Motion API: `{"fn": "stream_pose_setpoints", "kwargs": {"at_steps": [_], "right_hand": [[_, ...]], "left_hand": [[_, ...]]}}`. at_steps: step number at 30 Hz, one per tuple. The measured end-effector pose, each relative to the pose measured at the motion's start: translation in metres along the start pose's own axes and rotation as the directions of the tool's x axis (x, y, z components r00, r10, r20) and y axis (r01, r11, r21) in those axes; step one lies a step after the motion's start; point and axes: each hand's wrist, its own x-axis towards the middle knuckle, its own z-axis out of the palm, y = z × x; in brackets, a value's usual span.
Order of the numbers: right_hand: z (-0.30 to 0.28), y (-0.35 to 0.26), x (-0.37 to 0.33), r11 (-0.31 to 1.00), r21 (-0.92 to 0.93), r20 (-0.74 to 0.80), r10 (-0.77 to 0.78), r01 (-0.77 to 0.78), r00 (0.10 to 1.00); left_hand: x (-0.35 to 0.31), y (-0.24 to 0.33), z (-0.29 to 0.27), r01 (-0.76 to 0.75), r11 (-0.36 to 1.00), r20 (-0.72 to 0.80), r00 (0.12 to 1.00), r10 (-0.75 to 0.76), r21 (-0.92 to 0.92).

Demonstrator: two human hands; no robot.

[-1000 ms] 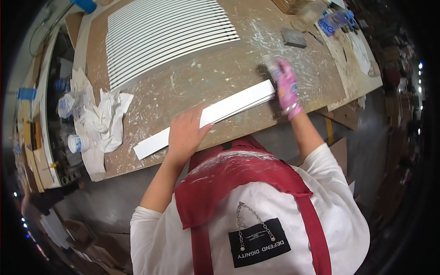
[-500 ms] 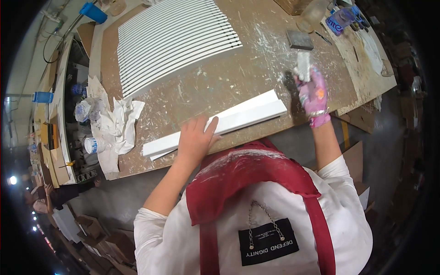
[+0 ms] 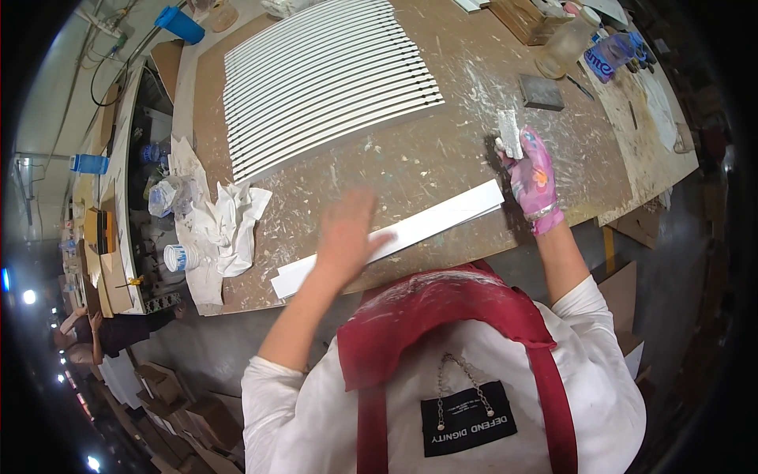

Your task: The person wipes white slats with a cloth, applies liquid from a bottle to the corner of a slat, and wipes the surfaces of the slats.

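A long white board strip (image 3: 442, 217) lies along the near edge of a paint-spattered workbench (image 3: 442, 158). My left hand (image 3: 347, 237) is bare and blurred, fingers spread, over the strip's left half; whether it touches the strip I cannot tell. My right hand (image 3: 530, 175) wears a pink patterned glove and grips a white-crusted sanding block (image 3: 509, 133) just beyond the strip's right end.
A row of several white slats (image 3: 324, 79) lies side by side on the bench's far part. Crumpled white rags (image 3: 221, 221) and small containers (image 3: 178, 257) sit at the left end. A dark block (image 3: 541, 92), a wooden box and bottles stand far right.
My right hand has lifted the block off the strip's right end and moved it beyond. My left hand has come up from pressing flat and is moving.
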Motion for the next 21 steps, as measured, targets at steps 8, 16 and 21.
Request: {"fn": "stream_pose_setpoints", "kwargs": {"at_steps": [8, 16, 21], "right_hand": [[0.002, -0.010, 0.031, 0.965, -0.260, 0.061, -0.020, 0.035, 0.998], [0.008, 0.009, 0.057, 0.686, -0.699, 0.262, -0.021, 0.204, 0.965], [0.011, 0.030, 0.090, 0.601, -0.762, 0.285, -0.023, 0.241, 0.958]], "left_hand": [[0.048, -0.057, 0.016, 0.049, 0.966, -0.131, 0.991, -0.016, 0.253], [0.079, -0.091, 0.012, -0.089, 0.992, -0.221, 0.969, 0.107, 0.089], [0.089, -0.096, 0.018, -0.126, 0.991, -0.237, 0.963, 0.132, 0.040]]}}
